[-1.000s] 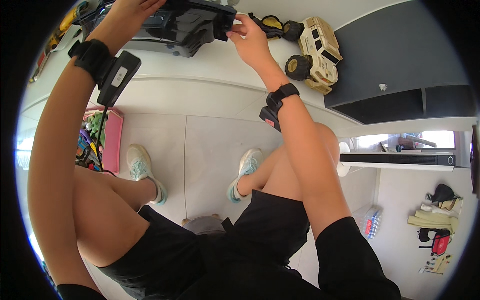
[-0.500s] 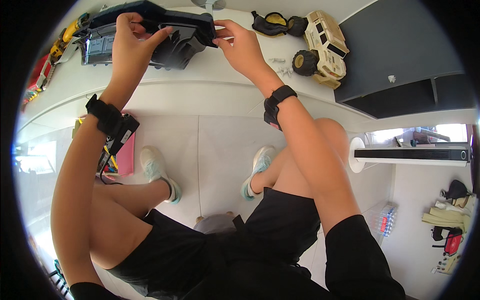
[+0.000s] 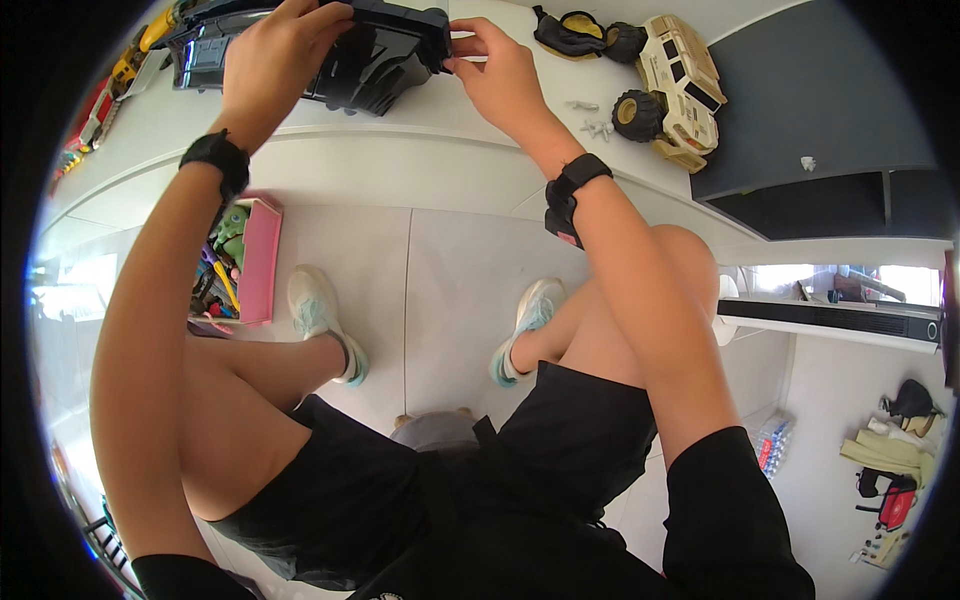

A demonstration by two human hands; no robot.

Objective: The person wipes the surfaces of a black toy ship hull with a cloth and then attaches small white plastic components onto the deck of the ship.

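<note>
A glossy black plastic toy vehicle body (image 3: 375,68) lies on the white tabletop at the upper left, partly hidden behind my hands. My left hand (image 3: 275,62) reaches over its middle, with the fingers curled onto its upper edge. At its right end, my right hand (image 3: 497,77) pinches the corner between thumb and fingertips. To the right of that hand are small grey pieces (image 3: 597,128) and a beige toy truck (image 3: 685,90) with large black wheels. A black and yellow toy part (image 3: 570,35) rests beside the truck.
Yellow and red toys (image 3: 105,105) line the table's left end. A pink box (image 3: 262,262) of toys stands on the floor by my left foot. Right of the truck is a dark grey cabinet (image 3: 830,90). A long white and black appliance (image 3: 830,320) stands farther right.
The whole view has shifted slightly. My left hand has turned, and its thumb and fingers are drawn together on the black body's upper edge. My right hand keeps its pinch on the right end.
</note>
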